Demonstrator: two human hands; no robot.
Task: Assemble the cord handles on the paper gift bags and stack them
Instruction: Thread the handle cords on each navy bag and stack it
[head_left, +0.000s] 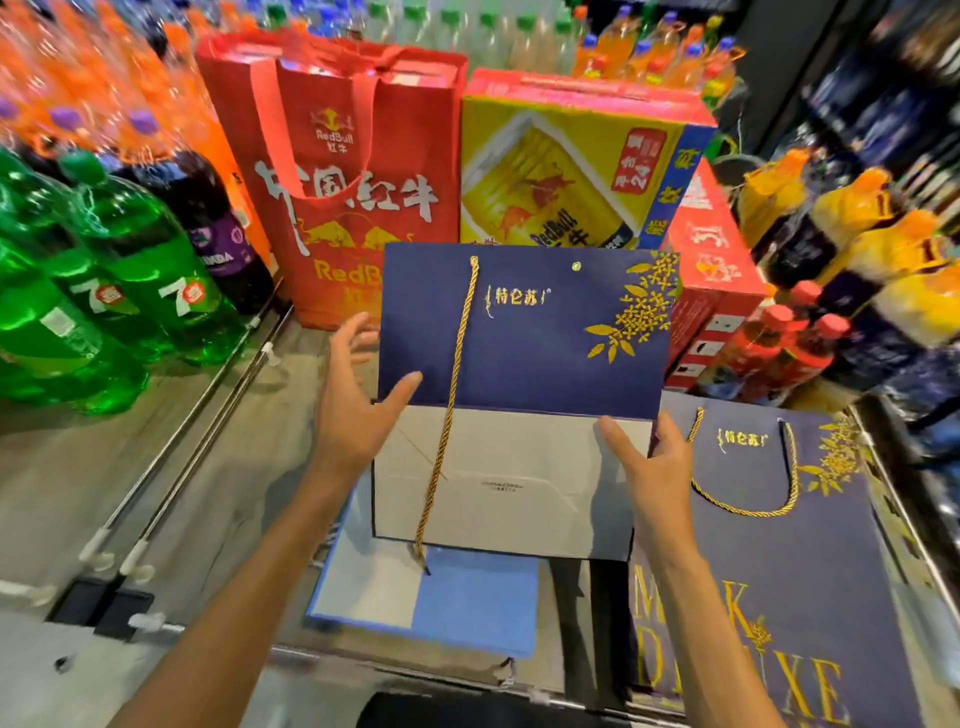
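Seen from above, looking down along two bare forearms. Between the hands, held upright: a folded navy gift bag (524, 332) with gold lettering and a gold flower sprig, its grey bottom panel folded up over the lower half. Pressed flat and closed. Threaded through the punched hole nearer the left hand, a twisted gold cord (451, 400), hanging straight down the front and past the bag's lower edge, loose end free. Nearer the right hand, a second eyelet (575, 266), a small gold ring.

Just right of the right hand, lying flat: a finished bag (779, 571) of the same navy design, its gold handle loop (748, 501) resting in a curve on its face. Below both hands, under the held bag, a pale blue bag (467, 603) lying flat on the grey surface.

Beyond the fingertips, standing upright: a red tote bag (353, 208) with something boxy in its open mouth, too blurred to name, and beside it a yellow carton (566, 176) printed with a drink can. Well left of the left hand, green bottles (104, 280). Beyond the right hand, red boxes (711, 291) and more bottles, blurred.

Left hand (358, 410): spread wide, palm toward the bag, fingers apart, thumb tip at the bag's left edge; contact there not clear. Right hand (649, 467): pinching the bag's right edge, thumb flat on the grey panel, fingers hidden behind.
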